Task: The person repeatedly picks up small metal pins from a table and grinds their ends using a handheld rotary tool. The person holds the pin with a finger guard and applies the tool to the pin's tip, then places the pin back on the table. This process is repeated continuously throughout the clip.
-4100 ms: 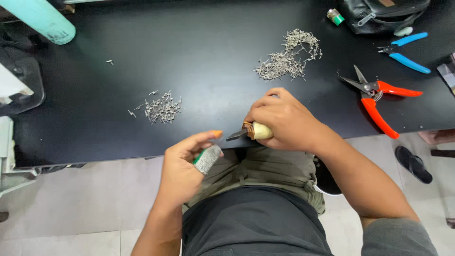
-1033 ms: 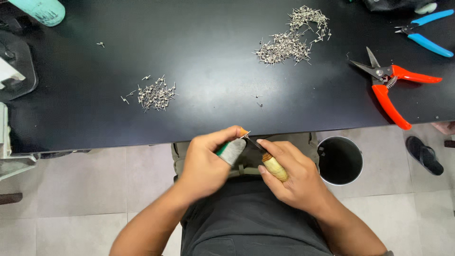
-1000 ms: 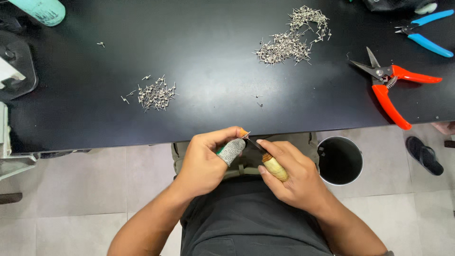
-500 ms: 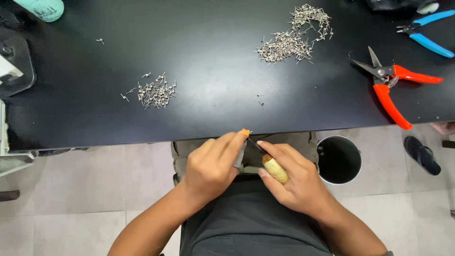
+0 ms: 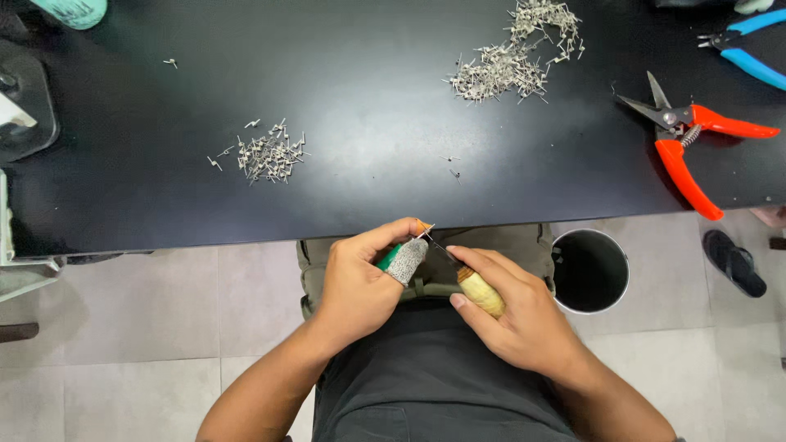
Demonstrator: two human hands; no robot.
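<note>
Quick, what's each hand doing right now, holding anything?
Left hand: closed, pinching a small metal piece, grey finger guard on the thumb.
Right hand: closed on a wooden-handled knife.

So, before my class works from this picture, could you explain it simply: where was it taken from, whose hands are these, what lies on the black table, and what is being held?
A head-worn camera looks down at the person's own hands. The left hand, with a grey guard on the thumb, pinches a tiny piece. The right hand holds a small knife with a pale handle. On the black table lie two heaps of small metal pieces, orange-handled snips and blue-handled pliers. A black bin stands on the floor.
</note>
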